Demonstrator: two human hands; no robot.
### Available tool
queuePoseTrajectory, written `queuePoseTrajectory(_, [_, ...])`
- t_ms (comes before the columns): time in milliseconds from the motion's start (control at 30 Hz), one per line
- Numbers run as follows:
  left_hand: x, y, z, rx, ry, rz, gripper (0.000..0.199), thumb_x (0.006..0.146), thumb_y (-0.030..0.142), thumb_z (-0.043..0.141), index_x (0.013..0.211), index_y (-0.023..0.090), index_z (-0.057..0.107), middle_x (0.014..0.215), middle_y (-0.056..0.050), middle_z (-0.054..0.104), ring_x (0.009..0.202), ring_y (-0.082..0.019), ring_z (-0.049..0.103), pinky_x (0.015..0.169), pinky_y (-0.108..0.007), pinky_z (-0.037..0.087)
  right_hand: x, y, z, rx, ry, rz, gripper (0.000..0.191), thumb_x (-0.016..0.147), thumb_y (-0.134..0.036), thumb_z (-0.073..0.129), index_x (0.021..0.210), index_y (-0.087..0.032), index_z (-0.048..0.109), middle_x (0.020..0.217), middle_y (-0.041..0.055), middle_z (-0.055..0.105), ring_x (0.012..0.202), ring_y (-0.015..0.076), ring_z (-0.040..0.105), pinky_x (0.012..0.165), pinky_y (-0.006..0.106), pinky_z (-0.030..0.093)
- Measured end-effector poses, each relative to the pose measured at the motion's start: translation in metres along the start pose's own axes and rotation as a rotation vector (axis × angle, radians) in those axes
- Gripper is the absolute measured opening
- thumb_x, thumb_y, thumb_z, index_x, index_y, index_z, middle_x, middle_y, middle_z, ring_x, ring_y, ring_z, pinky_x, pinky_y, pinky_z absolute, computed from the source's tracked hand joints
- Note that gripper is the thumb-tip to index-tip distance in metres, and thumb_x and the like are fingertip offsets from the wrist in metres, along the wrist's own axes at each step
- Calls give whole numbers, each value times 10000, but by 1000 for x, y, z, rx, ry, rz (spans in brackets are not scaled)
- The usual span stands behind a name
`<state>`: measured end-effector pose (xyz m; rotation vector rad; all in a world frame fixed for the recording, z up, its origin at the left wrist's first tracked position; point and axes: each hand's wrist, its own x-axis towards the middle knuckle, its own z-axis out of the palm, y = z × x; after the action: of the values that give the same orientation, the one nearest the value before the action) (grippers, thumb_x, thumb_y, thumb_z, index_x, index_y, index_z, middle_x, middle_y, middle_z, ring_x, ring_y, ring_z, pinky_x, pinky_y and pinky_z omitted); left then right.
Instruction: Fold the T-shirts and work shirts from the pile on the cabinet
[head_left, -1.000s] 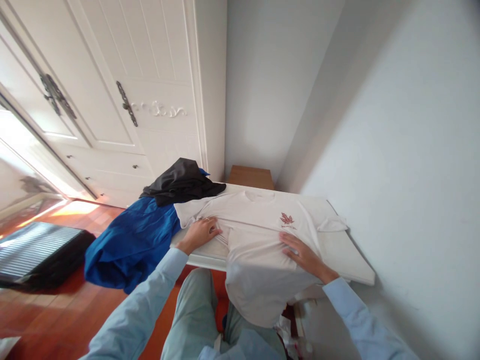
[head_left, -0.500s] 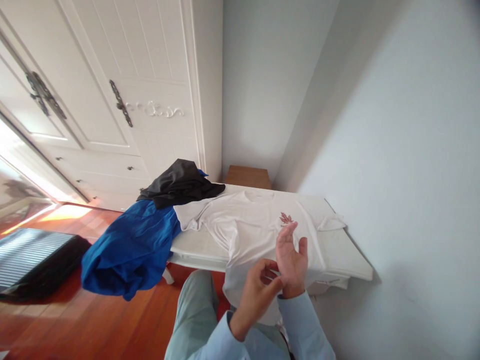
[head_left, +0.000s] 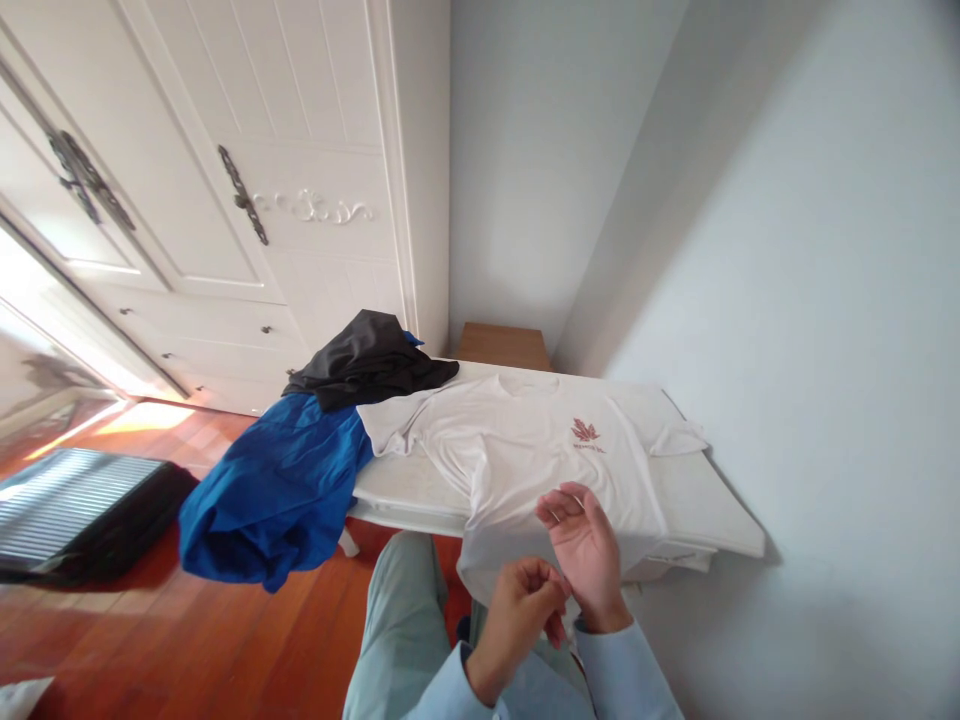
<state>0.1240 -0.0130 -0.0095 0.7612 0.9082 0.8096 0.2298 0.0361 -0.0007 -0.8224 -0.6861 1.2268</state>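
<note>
A white T-shirt with a red maple-leaf print lies spread on a white table, its lower part hanging over the front edge. Above that hanging part is my right hand, palm turned up, fingers loosely bent and apart, holding nothing. Beside its wrist, my left hand is closed, thumb against curled fingers. Whatever might be between those fingers is hidden. Neither hand appears to grip the shirt.
A dark garment and a blue garment are heaped at the table's left end, the blue one hanging down. A white wardrobe stands behind. A black suitcase lies on the wooden floor, and a wall bounds the right.
My left hand has come away from the right wrist and curled tighter. My right hand has lowered and tilted its fingers leftward, uncovering the print. The view has shifted slightly.
</note>
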Motion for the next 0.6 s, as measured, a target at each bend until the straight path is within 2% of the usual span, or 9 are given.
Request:
queuePoseTrajectory(100, [-5, -3, -18, -49, 29, -6, 396, 624, 520, 736, 678, 189, 525, 514, 20, 513, 366, -101, 443, 386, -235, 349, -16, 0, -12, -397, -73, 39, 460, 833, -604, 700, 972, -166, 702, 931, 105, 716, 861, 220, 701, 821, 343, 583])
queuePoseTrajectory(167, [-7, 1, -39, 12, 189, 112, 415, 648, 558, 725, 687, 194, 528, 537, 22, 505, 420, -108, 460, 441, -246, 389, -25, 1, -28, -578, -125, 106, 507, 816, -628, 706, 994, -153, 709, 992, 132, 714, 909, 241, 703, 859, 351, 579])
queuePoseTrajectory(233, [-6, 6, -64, 144, 422, 282, 398, 726, 576, 678, 706, 200, 550, 591, 8, 522, 524, -130, 503, 533, -261, 438, -33, 3, -48, -651, -160, 179, 560, 794, -672, 698, 1015, -158, 715, 1006, 145, 715, 916, 258, 708, 871, 377, 585])
queuePoseTrajectory(300, [-4, 11, -87, 283, 607, 394, 349, 819, 557, 593, 753, 214, 579, 670, -12, 568, 640, -162, 551, 631, -280, 474, -38, 5, -67, -697, -123, 205, 589, 767, -706, 696, 1004, -168, 723, 998, 150, 719, 906, 271, 714, 864, 393, 594])
queuePoseTrajectory(333, [-2, 12, -97, 341, 654, 411, 330, 847, 542, 551, 780, 222, 593, 712, -22, 598, 689, -179, 573, 670, -293, 488, -39, 5, -75, -716, -85, 199, 592, 757, -715, 695, 994, -173, 725, 998, 151, 720, 906, 276, 715, 861, 398, 597])
queuePoseTrajectory(400, [4, 11, -111, 434, 658, 395, 312, 867, 510, 498, 819, 228, 621, 785, -42, 656, 765, -208, 615, 735, -324, 506, -40, 4, -85, -743, 2, 161, 584, 750, -718, 690, 986, -185, 725, 1006, 150, 720, 913, 284, 715, 849, 399, 605])
queuePoseTrajectory(467, [12, 8, -118, 503, 594, 370, 301, 859, 475, 484, 849, 225, 652, 837, -59, 693, 829, -232, 647, 795, -352, 512, -37, 0, -88, -758, 62, 108, 566, 759, -703, 685, 1002, -193, 716, 1027, 144, 719, 931, 286, 712, 846, 393, 609])
queuePoseTrajectory(533, [20, 3, -120, 520, 512, 379, 279, 842, 434, 491, 863, 220, 668, 882, -69, 709, 900, -245, 663, 861, -370, 508, -30, -6, -85, -776, 91, 39, 547, 780, -683, 674, 1029, -197, 704, 1056, 135, 714, 956, 281, 706, 860, 387, 608])
queuePoseTrajectory(600, [27, -3, -118, 480, 421, 374, 266, 814, 409, 500, 846, 209, 672, 869, -71, 704, 903, -242, 667, 842, -360, 518, -20, -12, -79, -821, 78, -25, 527, 810, -663, 651, 1057, -199, 693, 1099, 128, 704, 1006, 279, 693, 899, 394, 597])
